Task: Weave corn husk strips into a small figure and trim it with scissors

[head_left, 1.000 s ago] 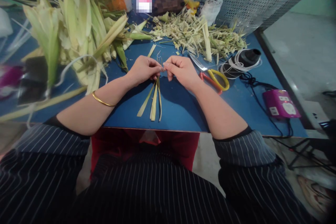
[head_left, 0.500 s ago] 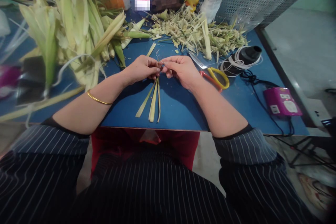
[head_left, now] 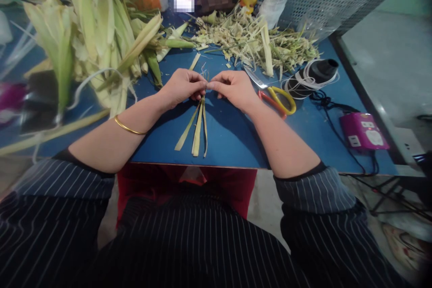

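My left hand (head_left: 185, 86) pinches the gathered upper end of three pale corn husk strips (head_left: 197, 130), which fan out below it toward the table's front edge. Against it, my right hand (head_left: 234, 89) is closed in a pinch, thumb and fingertips touching the left fingertips. What lies in the right pinch is too small to make out. Thin thread-like ends (head_left: 204, 71) stick up just beyond the fingertips. To the right of my right hand, scissors (head_left: 276, 99) with yellow and red handles lie with blades pointing away.
Large corn husks (head_left: 97, 31) are heaped at the left. Shredded husk scraps (head_left: 249, 36) pile up at the back. A black cone of white cord (head_left: 308, 78) lies on its side beyond the scissors. A purple power socket box (head_left: 364, 130) with black cable sits at the table's right edge.
My right hand's fingers have drawn closer together at the left fingertips. The husk strips stay almost in the same place.
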Demonstrator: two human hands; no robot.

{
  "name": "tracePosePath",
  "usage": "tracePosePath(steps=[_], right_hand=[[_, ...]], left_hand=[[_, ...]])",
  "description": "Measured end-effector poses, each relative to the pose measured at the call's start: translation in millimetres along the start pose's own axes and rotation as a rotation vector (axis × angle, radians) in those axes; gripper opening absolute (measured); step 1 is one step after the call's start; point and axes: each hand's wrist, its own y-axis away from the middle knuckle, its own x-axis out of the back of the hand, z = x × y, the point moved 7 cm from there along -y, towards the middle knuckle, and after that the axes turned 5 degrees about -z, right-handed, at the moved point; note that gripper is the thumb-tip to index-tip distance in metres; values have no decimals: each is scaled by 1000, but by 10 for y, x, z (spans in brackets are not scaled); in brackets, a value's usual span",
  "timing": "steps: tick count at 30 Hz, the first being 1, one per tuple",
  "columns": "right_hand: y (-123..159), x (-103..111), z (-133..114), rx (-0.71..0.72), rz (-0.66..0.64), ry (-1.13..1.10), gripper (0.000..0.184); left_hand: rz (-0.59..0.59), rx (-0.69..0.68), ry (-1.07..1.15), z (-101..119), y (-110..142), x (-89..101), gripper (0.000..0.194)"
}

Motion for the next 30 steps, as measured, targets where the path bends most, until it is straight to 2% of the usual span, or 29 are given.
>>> tracePosePath(steps=[5, 10, 17, 20, 23, 25, 27, 30], right_hand=[[27, -13, -12, -14, 40, 107, 16], [28, 1, -56, 57, 50, 94, 17], [57, -96, -151, 116, -128, 132, 17], [51, -112, -136, 106, -153, 123, 17], [7, -53, -49, 44, -49, 14, 8], [-23, -35, 17, 9, 16, -116, 13], [-43, -74, 60, -15, 8, -221, 21], [-46, -145, 73, -34, -38, -267, 23]], left_hand=[[0, 4, -1, -8, -3, -6, 12], [29, -6, 13, 3, 1, 7, 9], [63, 3, 19, -11, -2, 28, 7], [60, 4, 14, -12, -4, 33, 8], [64, -11, 5, 3, -1, 39, 10], [56, -28, -9, 17, 3, 29, 12], [34, -48, -21, 31, 6, 6, 12], [23, -65, -33, 40, 9, -12, 12]])
